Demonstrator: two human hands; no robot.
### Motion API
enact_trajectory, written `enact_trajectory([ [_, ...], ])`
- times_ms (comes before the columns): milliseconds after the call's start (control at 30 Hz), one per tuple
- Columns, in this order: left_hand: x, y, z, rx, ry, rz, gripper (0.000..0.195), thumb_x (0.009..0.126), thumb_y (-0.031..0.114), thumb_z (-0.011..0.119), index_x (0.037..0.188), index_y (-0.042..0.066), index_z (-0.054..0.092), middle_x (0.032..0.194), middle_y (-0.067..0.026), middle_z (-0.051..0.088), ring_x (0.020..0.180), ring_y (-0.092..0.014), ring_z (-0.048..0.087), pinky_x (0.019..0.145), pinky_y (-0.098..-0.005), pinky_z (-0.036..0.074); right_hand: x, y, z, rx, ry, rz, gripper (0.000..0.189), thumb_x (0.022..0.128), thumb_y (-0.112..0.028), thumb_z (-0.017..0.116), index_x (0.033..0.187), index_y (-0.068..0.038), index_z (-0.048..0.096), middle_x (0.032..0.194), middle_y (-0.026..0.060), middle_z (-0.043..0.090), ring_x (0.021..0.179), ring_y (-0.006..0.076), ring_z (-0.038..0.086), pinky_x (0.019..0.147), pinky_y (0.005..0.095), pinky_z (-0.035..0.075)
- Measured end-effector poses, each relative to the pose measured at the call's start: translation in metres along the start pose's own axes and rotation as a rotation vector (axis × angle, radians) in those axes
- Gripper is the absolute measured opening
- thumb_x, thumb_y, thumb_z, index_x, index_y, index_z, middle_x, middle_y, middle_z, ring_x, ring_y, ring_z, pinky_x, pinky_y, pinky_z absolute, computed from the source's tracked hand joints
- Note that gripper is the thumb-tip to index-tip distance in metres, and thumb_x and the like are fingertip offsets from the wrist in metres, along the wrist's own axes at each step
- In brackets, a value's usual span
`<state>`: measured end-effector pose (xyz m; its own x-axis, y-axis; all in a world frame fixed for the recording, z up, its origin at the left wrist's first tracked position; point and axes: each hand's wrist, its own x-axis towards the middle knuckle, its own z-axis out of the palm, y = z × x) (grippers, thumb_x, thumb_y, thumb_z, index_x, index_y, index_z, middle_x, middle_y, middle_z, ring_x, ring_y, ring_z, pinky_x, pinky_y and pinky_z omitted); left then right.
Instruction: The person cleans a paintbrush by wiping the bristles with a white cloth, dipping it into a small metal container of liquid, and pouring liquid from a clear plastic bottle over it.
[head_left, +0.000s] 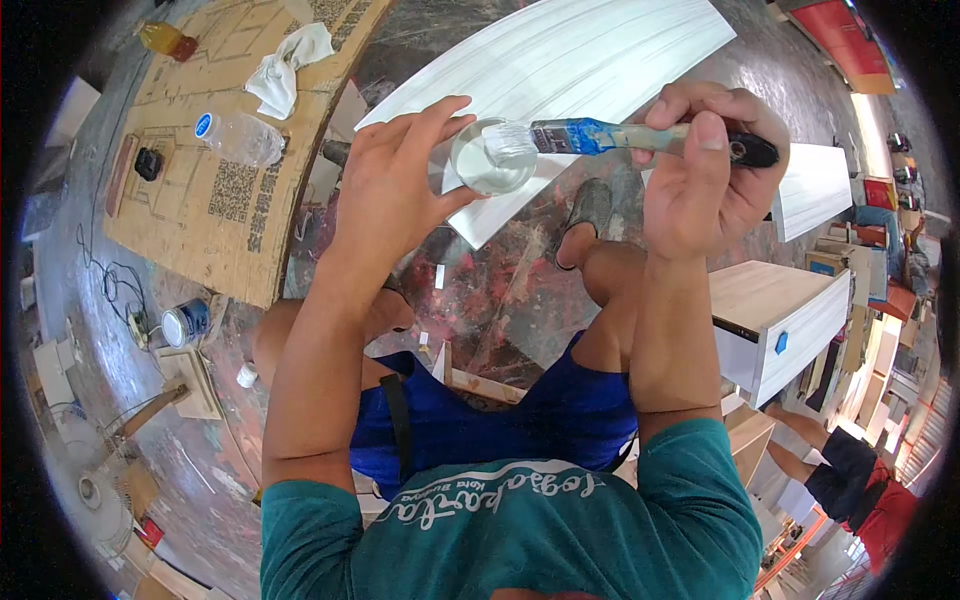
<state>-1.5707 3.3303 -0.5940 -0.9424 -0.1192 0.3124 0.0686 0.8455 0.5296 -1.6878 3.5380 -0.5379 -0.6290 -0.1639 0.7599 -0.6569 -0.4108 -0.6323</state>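
My left hand (394, 176) is closed around a small clear cup (491, 180) of pale whitish liquid. A flat paintbrush (592, 136) lies level in my right hand (705, 165), gripped by its worn handle with a black end. Blue paint or tape covers the brush near its ferrule. Its white-coated bristles reach over the cup's rim; whether they touch the liquid I cannot tell. Beyond and below both hands is a long white panel (555, 60) with faint grey wood grain.
At left, a cardboard-topped surface (187, 165) bears a clear plastic bottle (240, 139), a white cloth (289, 71), a black knob-like piece (148, 163) and a bottle of amber liquid (166, 41). A paint can (185, 322), fan (94, 491) and drawer (795, 330) surround me. Another person (847, 480) stands at right.
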Motion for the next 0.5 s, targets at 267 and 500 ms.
enact_trajectory([
  [267,0.001,-0.002,0.002,-0.001,0.001,0.000,0.086,0.069,0.026,0.096,0.145,0.019,0.056,0.124,0.0016,0.078,0.121,-0.025,0.068,0.109,-0.0457,0.044,0.002,0.005,-0.005,0.057,0.026,0.006,0.018,0.104,-0.005,0.060,0.120,0.001,0.053,0.089,0.0204,0.070,0.061,0.0145,0.059,0.057,0.0256,0.051],
  [500,0.001,-0.005,0.002,0.039,-0.005,0.002,0.088,0.070,0.036,0.096,0.146,0.019,0.055,0.115,-0.0048,0.078,0.115,-0.027,0.070,0.109,-0.0469,0.044,0.005,0.012,-0.010,0.080,0.021,0.066,0.015,0.105,-0.003,0.058,0.119,0.002,0.053,0.091,0.0205,0.070,0.066,0.0167,0.061,0.059,0.0285,0.053],
])
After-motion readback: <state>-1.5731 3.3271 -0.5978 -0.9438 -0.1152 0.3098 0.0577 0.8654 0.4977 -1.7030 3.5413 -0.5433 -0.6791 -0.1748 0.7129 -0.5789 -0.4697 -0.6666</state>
